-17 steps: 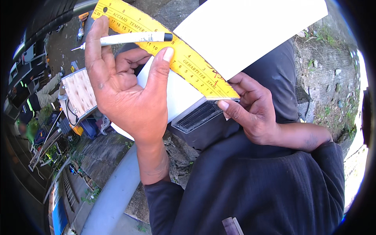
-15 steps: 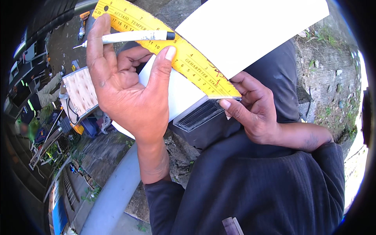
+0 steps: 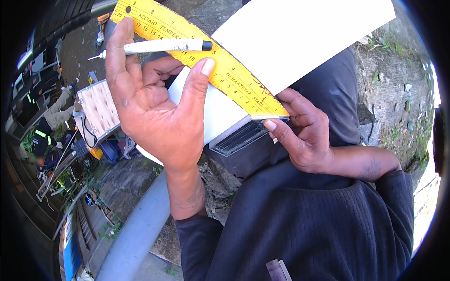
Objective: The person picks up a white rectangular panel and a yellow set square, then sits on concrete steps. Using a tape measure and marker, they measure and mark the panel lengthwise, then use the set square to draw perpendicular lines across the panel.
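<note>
The person's dark clothing (image 3: 300,215) fills the lower middle of the frame. A white sheet (image 3: 304,42) extends from the upper right towards the centre, bordered below by the ruler; a further white surface (image 3: 213,110) shows on the ruler's other side. Whether the two are one piece cannot be told. A grey pipe (image 3: 136,229) runs diagonally through the lower left.

The yellow ruler (image 3: 225,79) slants from the upper left down to the centre right, marked with black graduations and some red scribble near its lower end.

The two hands are apart. The left hand (image 3: 161,112), left of centre, has its thumb against the ruler and grips a pen between its outer fingers. The right hand (image 3: 304,133), right of centre, pinches the ruler's lower end, thumb in front and other fingers partly hidden behind.

A box with a wooden face (image 3: 99,110) is at the left. A black block with a grooved top (image 3: 241,138) sits just below the ruler's lower end. The white pen (image 3: 164,46) points left, its black end over the ruler.
</note>
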{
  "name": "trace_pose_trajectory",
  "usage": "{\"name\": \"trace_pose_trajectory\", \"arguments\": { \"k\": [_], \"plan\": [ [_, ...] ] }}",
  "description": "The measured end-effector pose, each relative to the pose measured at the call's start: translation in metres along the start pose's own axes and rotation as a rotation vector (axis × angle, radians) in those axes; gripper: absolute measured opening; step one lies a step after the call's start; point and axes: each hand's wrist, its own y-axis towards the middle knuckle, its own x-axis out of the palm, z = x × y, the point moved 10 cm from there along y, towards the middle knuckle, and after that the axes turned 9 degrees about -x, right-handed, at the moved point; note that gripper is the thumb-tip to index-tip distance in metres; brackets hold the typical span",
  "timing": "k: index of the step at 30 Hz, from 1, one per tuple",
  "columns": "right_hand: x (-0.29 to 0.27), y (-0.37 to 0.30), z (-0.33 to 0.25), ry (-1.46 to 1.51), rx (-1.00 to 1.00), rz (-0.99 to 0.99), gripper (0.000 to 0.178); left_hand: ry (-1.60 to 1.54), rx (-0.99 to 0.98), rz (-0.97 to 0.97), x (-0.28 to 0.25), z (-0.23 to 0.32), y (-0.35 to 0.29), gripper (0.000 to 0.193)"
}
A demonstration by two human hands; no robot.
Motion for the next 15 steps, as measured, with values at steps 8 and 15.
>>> {"name": "trace_pose_trajectory", "arguments": {
  "k": [8,15],
  "plan": [
    [0.0007,-0.0013,0.0085,0.045,0.065,0.044,0.048,0.035,-0.048,0.015,-0.0012,0.0003,-0.0002,0.088],
    [-0.0002,0.0008,0.0082,0.026,-0.013,0.021,0.047,0.03,-0.11,0.037,-0.0003,-0.0009,-0.0031,0.096]
  ]
}}
